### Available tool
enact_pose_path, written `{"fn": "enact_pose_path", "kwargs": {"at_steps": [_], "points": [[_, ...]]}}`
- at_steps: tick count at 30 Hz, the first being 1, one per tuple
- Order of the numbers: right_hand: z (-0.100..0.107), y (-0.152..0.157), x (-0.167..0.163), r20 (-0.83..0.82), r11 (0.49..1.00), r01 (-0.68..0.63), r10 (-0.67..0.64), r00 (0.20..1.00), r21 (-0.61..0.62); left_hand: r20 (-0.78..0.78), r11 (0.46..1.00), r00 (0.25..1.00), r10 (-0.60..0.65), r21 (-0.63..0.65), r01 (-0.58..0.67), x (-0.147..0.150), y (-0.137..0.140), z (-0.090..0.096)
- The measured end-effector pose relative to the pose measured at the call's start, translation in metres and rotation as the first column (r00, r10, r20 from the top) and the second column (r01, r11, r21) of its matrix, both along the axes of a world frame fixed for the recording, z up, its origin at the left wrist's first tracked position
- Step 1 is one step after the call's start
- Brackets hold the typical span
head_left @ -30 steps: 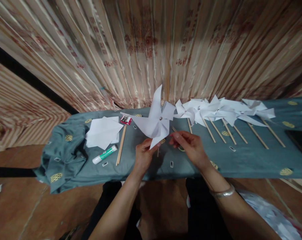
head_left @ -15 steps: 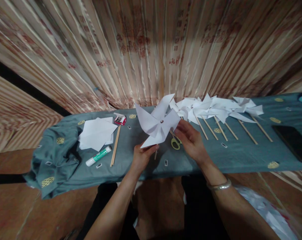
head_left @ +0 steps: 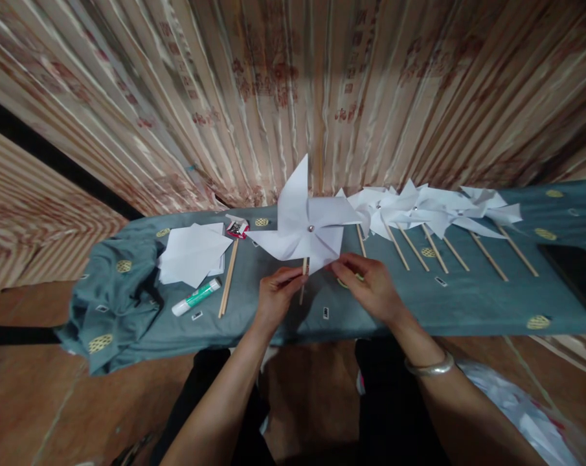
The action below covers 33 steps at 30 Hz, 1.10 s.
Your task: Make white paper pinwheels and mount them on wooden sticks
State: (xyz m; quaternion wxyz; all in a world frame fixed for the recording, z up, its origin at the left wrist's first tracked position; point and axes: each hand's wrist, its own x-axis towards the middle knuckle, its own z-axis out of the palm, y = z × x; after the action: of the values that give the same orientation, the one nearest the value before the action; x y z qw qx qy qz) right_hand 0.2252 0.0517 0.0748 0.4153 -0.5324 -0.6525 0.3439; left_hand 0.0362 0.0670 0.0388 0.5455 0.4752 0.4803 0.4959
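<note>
A white paper pinwheel (head_left: 293, 210) with a round metal pin at its centre stands upright in front of me. My left hand (head_left: 277, 294) is closed, pinching its wooden stick just under the blades. At the lower right blade, the fingers of my right hand (head_left: 373, 288) are pinched together on the paper edge. Beneath that hand lies a pair of scissors with a yellow-green handle (head_left: 348, 281), mostly hidden. To the right, several finished white pinwheels (head_left: 436, 213) overlap in a row, their sticks pointing toward me.
On the teal tablecloth (head_left: 283, 330), left of my hands, are loose wooden sticks (head_left: 228, 281), a glue stick (head_left: 195, 298), a stack of white paper (head_left: 193, 252) and a small red box of pins (head_left: 237, 228). A black phone (head_left: 572, 275) lies far right. A curtain hangs behind.
The pinwheel's blades have turned, and its face now points more squarely toward me. My right hand has moved down from the right blade to the lower one. My left hand keeps its grip.
</note>
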Motion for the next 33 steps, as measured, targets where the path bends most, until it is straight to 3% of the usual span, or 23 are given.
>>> {"fn": "enact_pose_path", "kwargs": {"at_steps": [6,12,17,20,23,28,33], "points": [[-0.006,0.008,-0.007,-0.359,0.991,0.019,-0.065,0.931,-0.132,0.008,1.000,1.000,-0.014,-0.028,0.014,0.002,-0.004,0.004],[-0.006,0.006,-0.019,-0.484,0.972,-0.080,-0.039,0.874,-0.223,0.006,0.999,0.999,-0.034,-0.020,0.034,0.003,-0.003,0.004],[-0.005,-0.002,-0.019,-0.238,0.988,-0.034,-0.002,0.971,-0.148,-0.004,0.999,1.000,-0.023,0.023,0.023,0.001,-0.001,0.001],[-0.006,0.000,-0.005,-0.102,0.991,0.136,-0.136,0.986,-0.007,-0.012,1.000,1.000,-0.021,0.018,0.021,-0.001,-0.001,0.002],[-0.008,0.007,0.012,-0.061,0.932,0.309,-0.303,0.951,0.188,-0.016,0.999,0.999,-0.042,-0.014,0.042,-0.002,-0.003,0.005],[-0.007,0.017,0.026,0.082,0.892,0.194,-0.248,0.965,0.409,-0.018,0.994,0.994,-0.105,-0.038,0.104,0.001,-0.007,0.006],[-0.002,0.020,0.027,0.133,0.926,0.104,-0.163,0.978,0.363,-0.060,0.987,0.985,-0.161,-0.032,0.159,0.002,-0.008,0.005]]}}
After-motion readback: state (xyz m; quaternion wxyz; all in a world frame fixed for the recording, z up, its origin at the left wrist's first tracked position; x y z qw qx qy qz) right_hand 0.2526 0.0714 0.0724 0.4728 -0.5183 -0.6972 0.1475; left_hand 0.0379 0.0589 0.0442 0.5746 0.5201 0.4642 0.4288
